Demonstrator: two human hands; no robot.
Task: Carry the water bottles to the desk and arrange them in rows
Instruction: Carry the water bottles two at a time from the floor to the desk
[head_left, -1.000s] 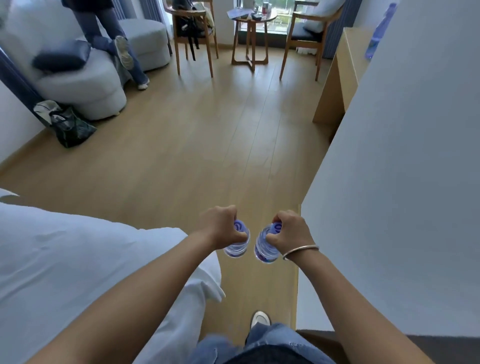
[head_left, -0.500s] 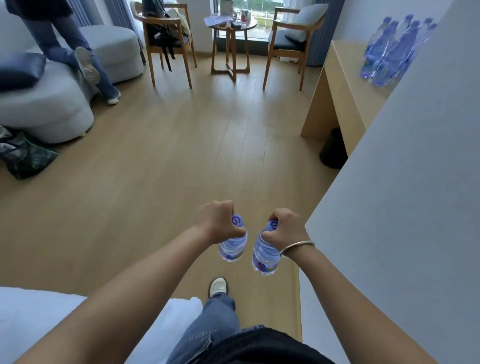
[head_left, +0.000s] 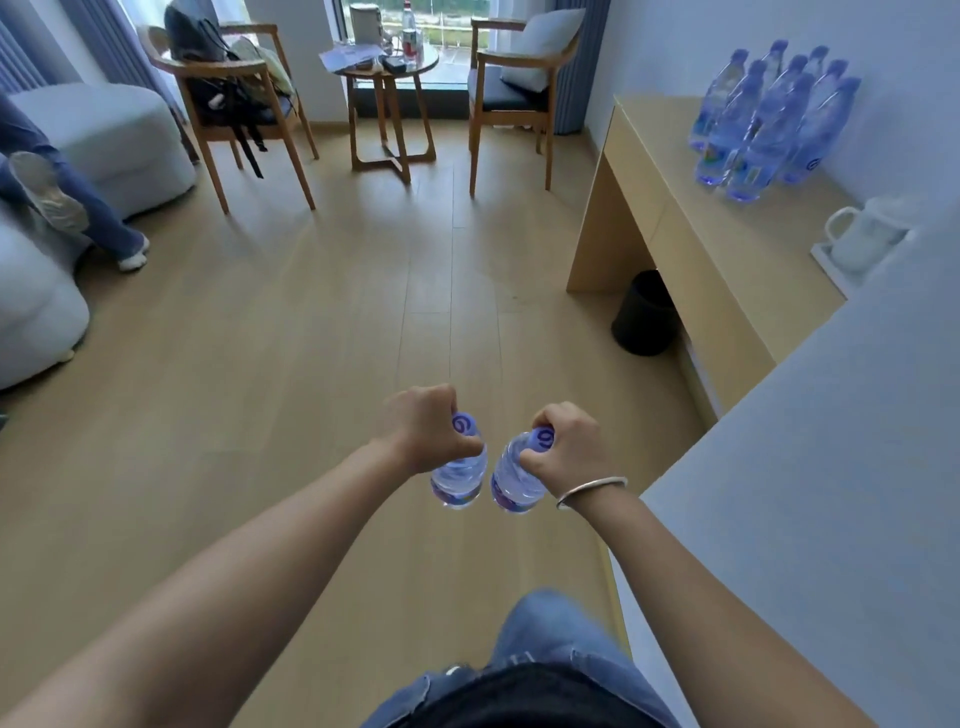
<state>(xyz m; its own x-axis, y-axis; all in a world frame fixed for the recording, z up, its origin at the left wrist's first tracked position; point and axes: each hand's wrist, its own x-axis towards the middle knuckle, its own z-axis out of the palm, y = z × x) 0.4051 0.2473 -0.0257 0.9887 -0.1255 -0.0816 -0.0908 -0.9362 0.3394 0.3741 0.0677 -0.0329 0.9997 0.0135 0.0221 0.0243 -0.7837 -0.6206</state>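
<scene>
My left hand (head_left: 423, 426) grips a clear water bottle (head_left: 458, 480) by its purple-capped neck, and it hangs down over the wooden floor. My right hand (head_left: 569, 447), with a silver bangle at the wrist, holds a second water bottle (head_left: 514, 486) the same way, close beside the first. Ahead on the right stands the light wooden desk (head_left: 691, 260). Several purple-capped water bottles (head_left: 769, 119) stand on it in a tight group near the wall.
A white kettle (head_left: 867, 239) sits on a tray on the desk's near end, a black bin (head_left: 644, 312) under it. A white wall corner (head_left: 831, 467) juts in at right. Two wooden chairs (head_left: 519, 88) and a round table (head_left: 387, 78) stand ahead; a person's legs (head_left: 67, 202) at left.
I have walked forward past the bed, which has left the view. The desk with its bottles and kettle has come nearer and into fuller view. Both hands still hold their bottles.
</scene>
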